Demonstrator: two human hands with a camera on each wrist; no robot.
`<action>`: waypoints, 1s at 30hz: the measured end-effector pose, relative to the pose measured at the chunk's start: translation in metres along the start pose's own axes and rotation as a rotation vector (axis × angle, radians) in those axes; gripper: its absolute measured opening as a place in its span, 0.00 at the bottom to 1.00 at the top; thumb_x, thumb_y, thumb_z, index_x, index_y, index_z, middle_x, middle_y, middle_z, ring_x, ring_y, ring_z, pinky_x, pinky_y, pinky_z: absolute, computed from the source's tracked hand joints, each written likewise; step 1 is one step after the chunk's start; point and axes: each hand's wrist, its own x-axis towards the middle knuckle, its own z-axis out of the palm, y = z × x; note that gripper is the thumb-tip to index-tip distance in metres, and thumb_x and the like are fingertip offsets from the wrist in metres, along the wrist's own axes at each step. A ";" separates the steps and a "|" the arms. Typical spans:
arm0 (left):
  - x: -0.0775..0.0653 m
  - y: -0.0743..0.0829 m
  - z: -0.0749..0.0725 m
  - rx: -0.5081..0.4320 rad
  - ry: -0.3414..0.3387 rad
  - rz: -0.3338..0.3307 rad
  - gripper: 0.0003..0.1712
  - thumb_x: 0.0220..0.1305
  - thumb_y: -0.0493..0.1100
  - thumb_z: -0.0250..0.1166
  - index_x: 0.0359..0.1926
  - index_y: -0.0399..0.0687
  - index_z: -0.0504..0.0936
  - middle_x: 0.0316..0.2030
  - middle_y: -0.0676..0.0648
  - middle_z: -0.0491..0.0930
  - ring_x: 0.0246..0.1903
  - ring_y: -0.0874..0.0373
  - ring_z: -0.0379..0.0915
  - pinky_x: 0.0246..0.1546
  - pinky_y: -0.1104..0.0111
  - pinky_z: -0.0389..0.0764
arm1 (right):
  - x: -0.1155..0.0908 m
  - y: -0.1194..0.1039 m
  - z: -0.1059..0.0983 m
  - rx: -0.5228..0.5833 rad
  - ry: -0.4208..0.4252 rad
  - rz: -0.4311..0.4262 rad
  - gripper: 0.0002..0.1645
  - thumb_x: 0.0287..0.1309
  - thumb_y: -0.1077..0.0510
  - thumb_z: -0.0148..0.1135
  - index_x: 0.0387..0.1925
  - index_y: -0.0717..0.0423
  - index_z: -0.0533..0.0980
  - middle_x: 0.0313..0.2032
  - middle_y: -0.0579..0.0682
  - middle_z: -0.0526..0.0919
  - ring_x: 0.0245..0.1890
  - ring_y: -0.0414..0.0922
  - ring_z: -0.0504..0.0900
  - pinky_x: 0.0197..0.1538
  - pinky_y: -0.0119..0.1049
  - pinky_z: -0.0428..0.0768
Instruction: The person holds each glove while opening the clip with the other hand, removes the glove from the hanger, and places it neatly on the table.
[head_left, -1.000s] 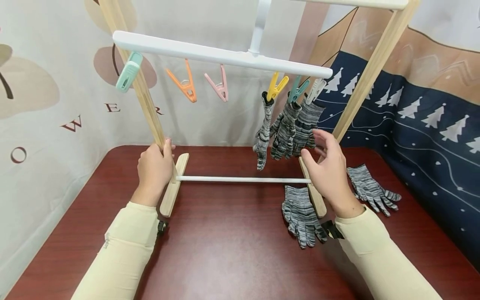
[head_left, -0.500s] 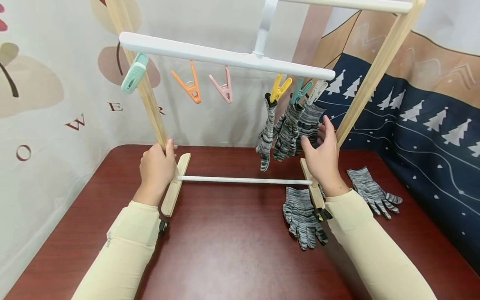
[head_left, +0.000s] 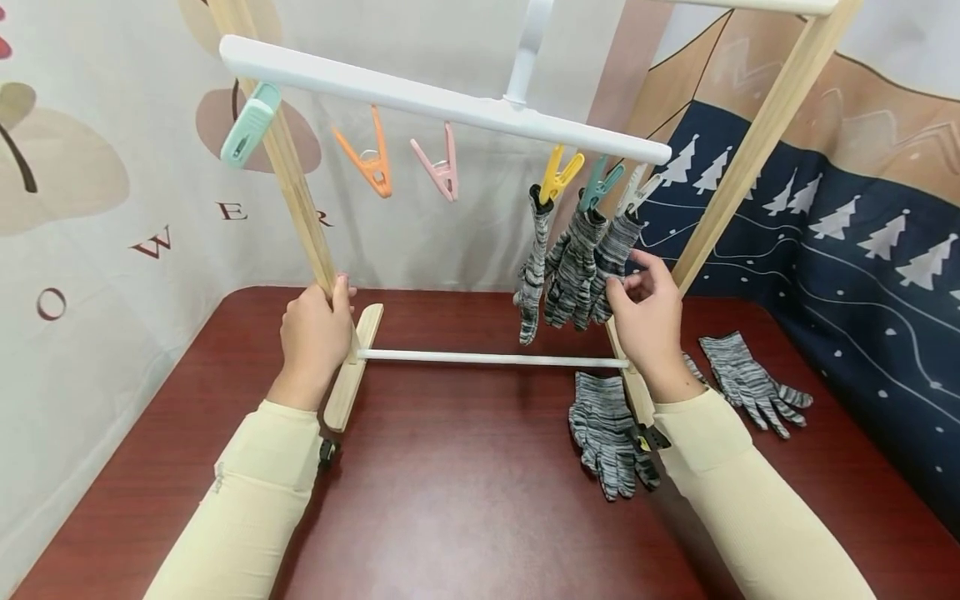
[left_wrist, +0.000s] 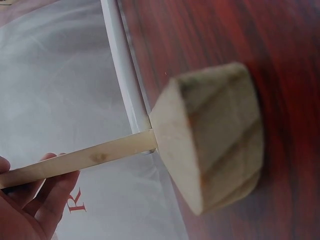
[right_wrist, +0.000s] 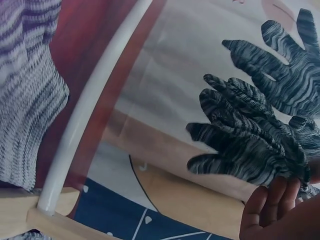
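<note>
My left hand (head_left: pixel 315 342) grips the left wooden post (head_left: pixel 297 200) of a drying rack low down, and its fingers wrap the same post in the left wrist view. On the right, my right hand (head_left: pixel 648 325) pinches the rightmost hanging grey-striped knit glove (head_left: pixel 617 246) between thumb and fingers. A white clothespin (head_left: pixel 636 193) holds that glove by its cuff. Beside it, another glove (head_left: pixel 576 267) hangs from a teal clothespin (head_left: pixel 598 185) and a third glove (head_left: pixel 534 258) from a yellow clothespin (head_left: pixel 558 175). In the right wrist view my curled fingers (right_wrist: pixel 272 202) are at the gloves' edge.
Overhead runs a tilted white hanger bar (head_left: pixel 420 96). Mint (head_left: pixel 251 125), orange (head_left: pixel 369 162) and pink clothespins (head_left: pixel 438 171) hang from it without gloves. A white crossbar (head_left: pixel 487 359) joins the rack's feet. Gloves lie by the right foot (head_left: pixel 607 433) and farther right (head_left: pixel 750 379).
My right hand has closed in on the rightmost glove, its fingers now curled against it. That glove and its white clothespin have turned, and the hanger's left end dips nearer. My left hand keeps its grip.
</note>
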 end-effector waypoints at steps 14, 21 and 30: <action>-0.001 0.001 0.002 0.017 -0.019 -0.020 0.36 0.78 0.63 0.39 0.48 0.42 0.85 0.35 0.39 0.88 0.36 0.36 0.83 0.37 0.45 0.76 | -0.020 -0.002 -0.010 0.105 0.079 0.025 0.04 0.62 0.67 0.59 0.34 0.58 0.73 0.33 0.38 0.70 0.31 0.37 0.71 0.38 0.28 0.70; -0.001 0.004 0.001 0.015 -0.015 -0.018 0.37 0.78 0.64 0.38 0.48 0.42 0.85 0.35 0.39 0.88 0.37 0.35 0.83 0.37 0.45 0.76 | -0.030 -0.009 -0.019 0.292 0.086 0.132 0.11 0.62 0.71 0.54 0.28 0.54 0.68 0.61 0.48 0.70 0.64 0.45 0.70 0.59 0.36 0.69; -0.003 0.005 -0.001 0.002 -0.009 -0.011 0.37 0.78 0.63 0.39 0.48 0.42 0.86 0.36 0.38 0.89 0.38 0.35 0.83 0.38 0.44 0.76 | -0.037 -0.015 -0.025 0.609 0.066 0.129 0.17 0.60 0.76 0.41 0.24 0.54 0.64 0.59 0.52 0.72 0.56 0.47 0.74 0.44 0.29 0.77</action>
